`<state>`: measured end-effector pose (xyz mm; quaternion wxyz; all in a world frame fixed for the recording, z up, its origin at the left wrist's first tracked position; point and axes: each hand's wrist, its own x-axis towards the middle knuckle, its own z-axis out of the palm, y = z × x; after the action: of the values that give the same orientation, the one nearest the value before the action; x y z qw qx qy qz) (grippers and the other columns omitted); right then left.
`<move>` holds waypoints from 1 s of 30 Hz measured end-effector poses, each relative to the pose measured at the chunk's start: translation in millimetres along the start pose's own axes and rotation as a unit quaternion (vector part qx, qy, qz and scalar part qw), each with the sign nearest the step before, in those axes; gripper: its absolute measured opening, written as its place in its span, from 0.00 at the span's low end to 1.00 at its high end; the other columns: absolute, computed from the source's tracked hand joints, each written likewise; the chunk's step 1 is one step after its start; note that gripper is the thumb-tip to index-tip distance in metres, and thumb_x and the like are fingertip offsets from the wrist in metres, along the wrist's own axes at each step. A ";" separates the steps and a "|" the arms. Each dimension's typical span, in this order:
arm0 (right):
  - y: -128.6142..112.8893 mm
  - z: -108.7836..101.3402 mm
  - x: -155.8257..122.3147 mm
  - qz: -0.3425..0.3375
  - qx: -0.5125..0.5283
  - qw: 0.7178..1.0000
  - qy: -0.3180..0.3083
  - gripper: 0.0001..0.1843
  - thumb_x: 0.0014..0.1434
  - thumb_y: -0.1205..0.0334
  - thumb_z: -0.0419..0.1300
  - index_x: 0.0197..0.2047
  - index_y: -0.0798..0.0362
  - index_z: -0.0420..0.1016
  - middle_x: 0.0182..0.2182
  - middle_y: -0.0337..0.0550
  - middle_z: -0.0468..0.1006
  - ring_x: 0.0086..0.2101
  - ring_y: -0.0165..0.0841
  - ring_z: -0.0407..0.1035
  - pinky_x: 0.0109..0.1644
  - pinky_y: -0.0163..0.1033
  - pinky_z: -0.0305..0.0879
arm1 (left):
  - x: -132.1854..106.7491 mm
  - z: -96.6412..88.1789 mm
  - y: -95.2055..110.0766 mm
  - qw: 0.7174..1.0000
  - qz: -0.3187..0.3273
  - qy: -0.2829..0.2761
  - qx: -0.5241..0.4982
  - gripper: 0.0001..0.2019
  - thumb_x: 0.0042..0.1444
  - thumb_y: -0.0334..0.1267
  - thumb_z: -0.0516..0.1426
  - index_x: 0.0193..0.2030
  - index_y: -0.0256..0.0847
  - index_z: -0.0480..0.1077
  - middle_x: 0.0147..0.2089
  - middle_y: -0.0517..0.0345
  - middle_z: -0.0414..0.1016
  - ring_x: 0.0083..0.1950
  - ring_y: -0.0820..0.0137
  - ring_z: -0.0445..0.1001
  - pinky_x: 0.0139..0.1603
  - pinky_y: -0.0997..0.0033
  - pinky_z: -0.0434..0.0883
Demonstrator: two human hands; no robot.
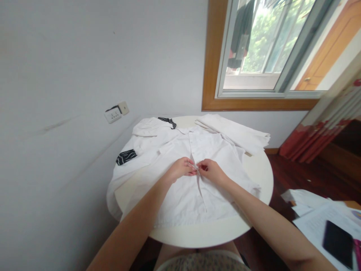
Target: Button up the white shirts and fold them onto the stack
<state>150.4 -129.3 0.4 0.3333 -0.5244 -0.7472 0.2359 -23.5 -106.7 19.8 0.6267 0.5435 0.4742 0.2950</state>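
Note:
A white shirt [177, 199] lies spread on a round cream table [194, 239], its collar toward the wall and its hem toward me. Along its front placket, my left hand [183, 166] pinches one edge of the cloth. My right hand [209, 169] meets it from the other side, fingertips closed on the placket close to the left fingers. Below the hands the front edges part in a narrow gap. Whether a button sits between my fingertips is too small to make out.
At the table's left lies another white garment [146, 131] with black patterned trim [126, 156]. A folded white cloth [234, 130] rests at the back right. Wall sockets [113, 114] are behind. Papers [318, 210] and a dark phone [338, 242] lie at lower right.

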 end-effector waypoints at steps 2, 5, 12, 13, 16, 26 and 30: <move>0.9 0.4 0.4 0.008 0.011 1.000 -0.001 0.11 0.50 0.68 0.57 0.35 0.56 0.79 0.27 0.40 0.77 0.27 0.28 0.68 0.33 0.30 0.61 | -0.7 -0.3 0.4 1.000 0.001 -0.003 -0.003 0.14 0.46 0.28 0.64 0.37 0.36 0.63 0.28 0.61 0.75 0.30 0.72 0.77 0.43 0.64 0.76; 1.8 0.6 0.9 0.021 0.024 0.999 -0.001 0.10 0.50 0.68 0.57 0.34 0.56 0.79 0.25 0.39 0.77 0.26 0.28 0.67 0.32 0.30 0.60 | -1.6 -0.5 1.2 1.000 0.002 -0.009 -0.011 0.15 0.46 0.29 0.65 0.37 0.36 0.63 0.28 0.60 0.75 0.31 0.72 0.77 0.43 0.64 0.76; 6.8 3.7 2.1 0.016 0.038 0.999 -0.026 0.11 0.51 0.67 0.55 0.33 0.57 0.79 0.23 0.38 0.74 0.25 0.27 0.65 0.30 0.30 0.57 | -1.1 -0.8 1.2 1.000 0.000 -0.010 -0.013 0.14 0.47 0.26 0.64 0.35 0.36 0.62 0.29 0.58 0.75 0.31 0.72 0.77 0.39 0.68 0.76; 7.8 4.1 2.3 0.014 0.042 0.999 -0.026 0.11 0.51 0.67 0.55 0.33 0.57 0.79 0.24 0.38 0.75 0.25 0.27 0.65 0.30 0.30 0.58 | -0.4 -1.2 0.3 1.000 0.003 -0.011 -0.013 0.14 0.47 0.26 0.64 0.35 0.36 0.63 0.29 0.58 0.75 0.31 0.72 0.77 0.39 0.69 0.76; 9.9 3.9 2.6 0.011 0.064 0.997 -0.036 0.13 0.51 0.66 0.55 0.36 0.57 0.79 0.25 0.38 0.75 0.25 0.27 0.64 0.29 0.30 0.57 | 1.8 -2.4 -2.7 1.000 0.010 -0.015 -0.018 0.13 0.47 0.26 0.64 0.35 0.36 0.63 0.28 0.59 0.75 0.30 0.72 0.77 0.38 0.69 0.75; 7.3 -4.1 0.9 -0.017 0.112 0.988 -0.102 0.17 0.57 0.66 0.49 0.44 0.56 0.77 0.26 0.38 0.75 0.25 0.26 0.65 0.31 0.30 0.59 | 1.1 -1.7 -3.0 1.000 0.012 -0.009 -0.019 0.15 0.46 0.25 0.64 0.36 0.37 0.62 0.26 0.61 0.74 0.28 0.73 0.76 0.37 0.68 0.76; 5.2 -3.1 0.1 -0.013 0.120 0.988 -0.101 0.15 0.58 0.64 0.51 0.42 0.56 0.77 0.25 0.38 0.74 0.25 0.26 0.65 0.31 0.31 0.60 | 2.4 -2.3 -4.5 1.000 0.017 -0.009 -0.009 0.15 0.46 0.24 0.62 0.37 0.37 0.61 0.26 0.61 0.74 0.27 0.73 0.76 0.36 0.69 0.75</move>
<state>155.9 -127.4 -1.2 0.3199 -0.4445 -0.7497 0.3716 -25.3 -104.7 14.9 0.6306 0.5483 0.4571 0.3047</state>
